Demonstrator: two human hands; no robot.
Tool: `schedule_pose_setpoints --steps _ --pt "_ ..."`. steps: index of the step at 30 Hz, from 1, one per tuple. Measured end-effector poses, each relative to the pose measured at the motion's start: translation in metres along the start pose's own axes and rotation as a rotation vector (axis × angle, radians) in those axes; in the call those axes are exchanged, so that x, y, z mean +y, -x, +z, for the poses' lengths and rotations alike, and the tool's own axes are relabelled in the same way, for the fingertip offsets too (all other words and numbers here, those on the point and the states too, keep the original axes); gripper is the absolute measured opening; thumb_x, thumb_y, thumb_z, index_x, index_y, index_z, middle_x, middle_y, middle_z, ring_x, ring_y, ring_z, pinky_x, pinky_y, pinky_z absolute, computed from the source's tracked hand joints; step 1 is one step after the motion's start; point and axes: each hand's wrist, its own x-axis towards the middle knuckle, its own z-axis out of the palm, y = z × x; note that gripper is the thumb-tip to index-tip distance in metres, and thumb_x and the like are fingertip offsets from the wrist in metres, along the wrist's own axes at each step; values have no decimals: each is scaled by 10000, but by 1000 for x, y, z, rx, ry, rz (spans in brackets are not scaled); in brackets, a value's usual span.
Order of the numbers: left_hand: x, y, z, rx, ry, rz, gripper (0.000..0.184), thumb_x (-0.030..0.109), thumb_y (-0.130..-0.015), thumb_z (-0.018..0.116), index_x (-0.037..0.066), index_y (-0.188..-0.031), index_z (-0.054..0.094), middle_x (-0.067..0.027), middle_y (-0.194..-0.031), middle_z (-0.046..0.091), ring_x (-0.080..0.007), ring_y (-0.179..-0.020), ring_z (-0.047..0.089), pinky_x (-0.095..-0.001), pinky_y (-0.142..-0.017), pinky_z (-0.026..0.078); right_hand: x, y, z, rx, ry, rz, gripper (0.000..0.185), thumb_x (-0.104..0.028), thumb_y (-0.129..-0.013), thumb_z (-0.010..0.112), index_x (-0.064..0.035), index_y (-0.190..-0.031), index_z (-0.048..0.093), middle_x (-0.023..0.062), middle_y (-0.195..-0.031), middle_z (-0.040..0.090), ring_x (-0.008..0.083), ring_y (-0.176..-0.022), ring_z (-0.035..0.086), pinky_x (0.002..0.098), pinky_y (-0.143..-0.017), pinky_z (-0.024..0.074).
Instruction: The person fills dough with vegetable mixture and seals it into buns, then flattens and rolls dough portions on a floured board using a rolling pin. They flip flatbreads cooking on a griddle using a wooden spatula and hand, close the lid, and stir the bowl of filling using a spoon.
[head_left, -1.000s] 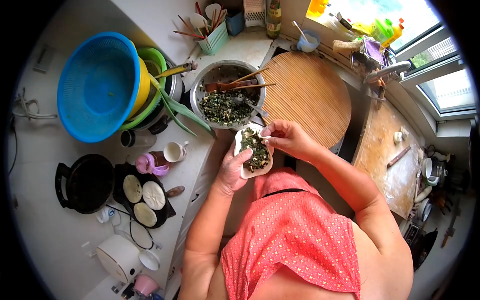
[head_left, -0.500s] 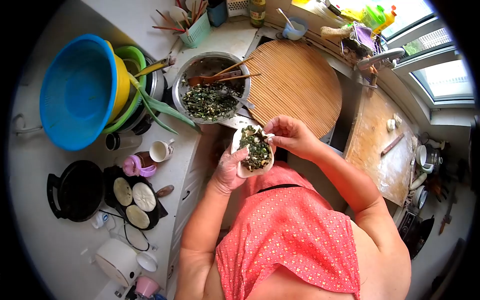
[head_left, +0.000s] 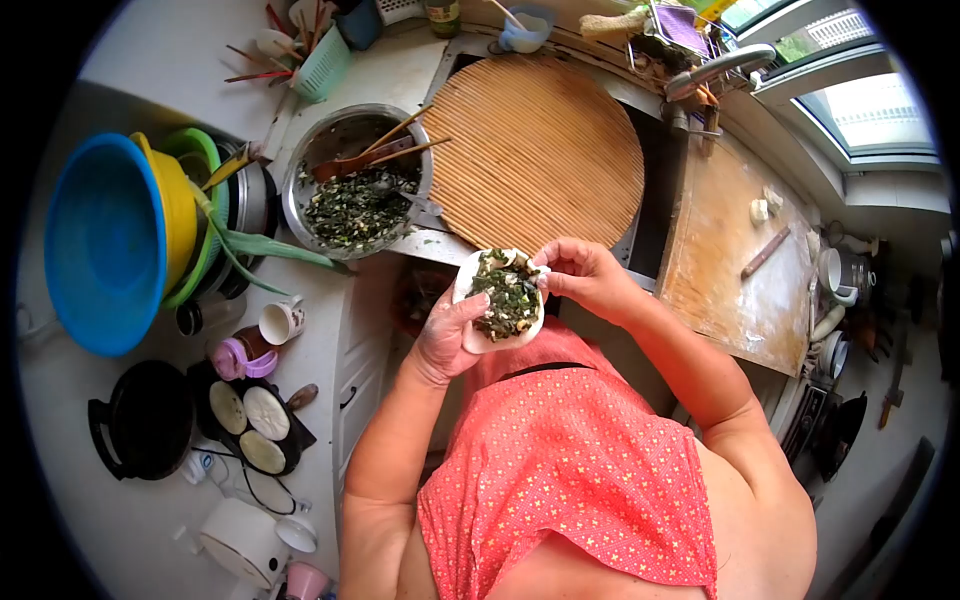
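A round white dough wrapper (head_left: 482, 342) topped with chopped green filling (head_left: 508, 305) rests in my left hand (head_left: 447, 338), whose thumb presses over its left edge. The fingers and thumb of my right hand (head_left: 577, 274) pinch the wrapper's upper right rim. Beyond my hands, to the left, a metal bowl (head_left: 292, 196) holds more green filling, with chopsticks, a brown wooden utensil and a metal spoon in it. A round slatted wooden board (head_left: 540, 150) lies right beside the bowl.
On the right is a floured wooden board (head_left: 715, 290) with a rolling pin (head_left: 766, 253) and dough pieces (head_left: 759, 211). At left stand stacked basins (head_left: 105, 245), a cup (head_left: 282, 320) and a pan with flat breads (head_left: 267, 413). A faucet (head_left: 720, 70) is at the upper right.
The view has turned, and the bowl and boards appear farther left. My right fingers stay at the wrapper's upper right rim, while my left hand still supports it.
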Motion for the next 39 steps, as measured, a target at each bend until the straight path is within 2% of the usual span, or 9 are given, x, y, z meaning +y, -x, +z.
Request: schedule_pose_setpoints --steps 8,18,21,23,27,31,33,37,39 --pt "-25 -44 13 -67 -3 -80 554 152 -856 614 -16 -1349 426 -160 -1247 582 -264 -1143 591 -394 -1017 464 -11 24 -51 3 -41 15 261 -19 -900 636 -2 -1139 534 60 -1018 633 129 -909 625 278 -842 521" --pt "-59 -51 44 -50 -15 -140 571 159 -864 616 -10 -1366 402 -167 -1241 583 -275 -1141 592 -402 -1004 476 -10 67 -77 70 61 88 227 -2 -897 635 23 -1115 577 61 -1001 644 110 -908 621 264 -848 514" --pt "-61 -57 47 -64 -59 -146 563 151 -866 609 -9 -1364 401 -176 -1240 582 -287 -1145 591 -409 -1004 476 -4 67 -88 1 59 -1 220 12 -881 644 1 -1099 613 66 -1037 641 118 -955 615 265 -844 511" --pt "-63 -62 51 -85 -90 -145 557 151 -865 607 -5 -1360 405 -182 -1241 580 -298 -1145 592 -417 -1009 472 -4 63 -103 -37 661 -415 207 31 -859 653 -31 -1056 646 82 -1093 633 137 -1016 604 276 -858 507" --pt "-65 -62 60 -67 -121 -165 542 145 -863 605 2 -1349 411 -171 -1217 587 -287 -1124 601 -403 -960 509 -10 64 -96 -4 409 -419 145 55 -846 645 -26 -966 654 89 -1051 628 152 -1016 601 293 -847 510" --pt "-68 -58 63 -39 -201 -171 542 144 -863 604 5 -1348 408 -154 -1197 592 -265 -1097 608 -392 -935 523 -6 64 -95 -17 406 -381 115 63 -858 630 -2 -952 641 75 -998 628 142 -973 618 282 -826 518" --pt "-68 -60 64 -25 -209 -161 546 118 -875 592 35 -1373 385 -131 -1211 575 -246 -1096 597 -394 -938 521 -12 62 -90 54 183 -186 97 63 -869 622 18 -953 637 62 -960 631 125 -919 634 262 -805 523" --pt "-75 -57 75 49 -190 -63 546 84 -895 575 72 -1397 360 -113 -1232 553 -236 -1117 580 -395 -951 511 -14 64 -94 28 396 -286 85 58 -878 619 25 -955 637 49 -940 628 105 -871 637 238 -780 522" --pt "-77 -58 71 57 -275 -22 579 138 -899 599 61 -1401 322 -125 -1261 522 -234 -1152 558 -391 -960 498 -13 63 -96 9 398 -312 106 54 -853 646 1 -945 654 65 -918 636 136 -887 646 259 -768 521"
